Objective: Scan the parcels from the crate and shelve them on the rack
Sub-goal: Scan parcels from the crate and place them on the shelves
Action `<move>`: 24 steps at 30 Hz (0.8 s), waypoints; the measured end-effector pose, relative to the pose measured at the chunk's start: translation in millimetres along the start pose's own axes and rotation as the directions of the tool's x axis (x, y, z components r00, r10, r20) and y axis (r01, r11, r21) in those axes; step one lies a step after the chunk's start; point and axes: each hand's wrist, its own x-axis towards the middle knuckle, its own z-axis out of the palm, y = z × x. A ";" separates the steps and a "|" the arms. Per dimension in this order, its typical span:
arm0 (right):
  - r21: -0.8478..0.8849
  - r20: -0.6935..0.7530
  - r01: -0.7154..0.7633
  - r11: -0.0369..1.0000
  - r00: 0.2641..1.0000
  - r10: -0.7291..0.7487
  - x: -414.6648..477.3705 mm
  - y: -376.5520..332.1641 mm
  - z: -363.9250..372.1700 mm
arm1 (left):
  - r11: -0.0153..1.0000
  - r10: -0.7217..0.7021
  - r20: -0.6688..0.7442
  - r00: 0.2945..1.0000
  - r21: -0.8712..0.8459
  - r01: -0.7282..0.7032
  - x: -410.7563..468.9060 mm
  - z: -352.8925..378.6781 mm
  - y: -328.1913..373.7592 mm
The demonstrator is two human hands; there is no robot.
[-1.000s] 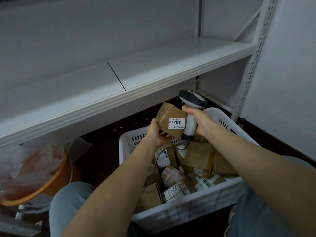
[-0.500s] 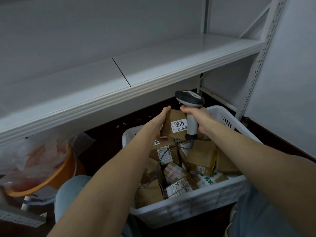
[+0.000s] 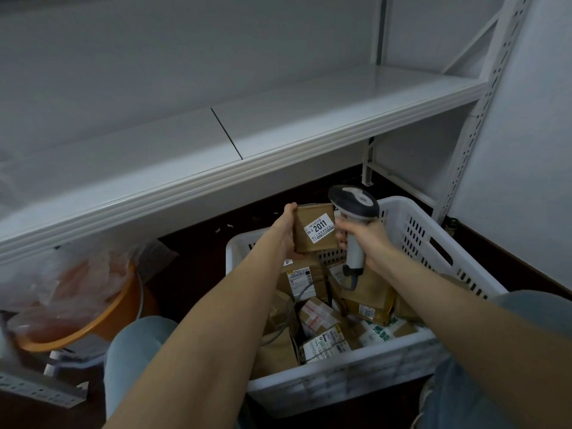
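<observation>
My left hand (image 3: 286, 232) grips a small brown parcel (image 3: 312, 239) with a white label reading 2011, held above the far end of the white crate (image 3: 340, 387). My right hand (image 3: 366, 239) holds a grey handheld scanner (image 3: 353, 209) by its handle, its head right beside the parcel's label. Several more labelled brown parcels (image 3: 365, 297) lie jumbled inside the crate. The white rack shelf (image 3: 278, 119) runs above and behind, with nothing on it.
An orange basin (image 3: 93, 320) covered with clear plastic sits at the left on the dark floor. The rack's perforated upright (image 3: 476, 113) stands at the right beside a white wall. My knees in jeans flank the crate. A grey metal bracket (image 3: 37, 391) lies at the lower left.
The parcel has tilted so its label faces more upward and toward the scanner. Both hands have shifted slightly down and right, staying close together over the crate.
</observation>
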 end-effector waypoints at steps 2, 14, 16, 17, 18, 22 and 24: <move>-0.064 -0.002 0.011 0.998 1.000 -0.011 -4.0 10.5 -1.1 | 1.000 0.003 -0.018 1.000 -0.002 -0.003 3.0 -2.1 1.2; -0.380 -0.002 0.097 0.920 0.994 -0.106 -15.6 52.2 7.5 | 0.999 0.015 -0.062 0.998 0.042 -0.012 7.9 -7.1 7.5; -0.436 -0.020 0.101 0.894 0.992 -0.122 -15.9 56.4 8.8 | 0.998 0.014 -0.066 0.998 0.054 -0.011 9.8 -7.9 8.2; -0.457 -0.030 0.100 0.884 0.991 -0.128 -15.6 57.0 9.0 | 0.998 0.012 -0.071 0.997 0.057 -0.008 11.5 -7.9 8.9; -0.468 -0.034 0.100 0.878 0.991 -0.131 -16.0 58.0 9.5 | 0.998 0.011 -0.079 0.997 0.062 -0.006 12.7 -8.3 8.6; -0.490 -0.028 0.127 0.862 0.986 -0.161 -16.9 60.0 10.0 | 0.998 0.026 -0.086 0.996 0.053 -0.022 16.8 -8.0 8.8; -0.496 -0.025 0.130 0.859 0.986 -0.163 -16.9 61.4 10.0 | 0.998 0.033 -0.075 0.997 0.050 -0.029 18.9 -7.8 9.0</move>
